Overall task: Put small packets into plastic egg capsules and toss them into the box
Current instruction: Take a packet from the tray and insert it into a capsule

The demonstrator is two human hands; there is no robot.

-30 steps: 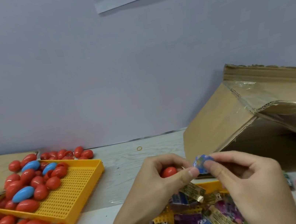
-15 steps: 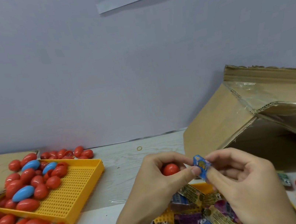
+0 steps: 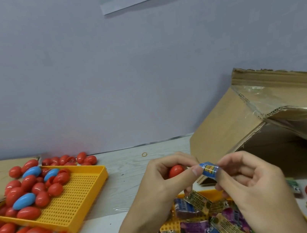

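Your left hand point(image 3: 159, 184) is curled round a red capsule half point(image 3: 175, 170), tucked in the palm behind the fingers, while its thumb tip meets the small blue packet point(image 3: 209, 169). Your right hand point(image 3: 254, 185) pinches that same packet from the other side, fingers bent. So the packet sits right between both hands, just beside the red capsule and above the heap of packets point(image 3: 203, 223) near you. The cardboard box point(image 3: 228, 124) lies open on its side just behind your right hand. The yellow tray point(image 3: 77, 201) of capsules sits well off to your left.
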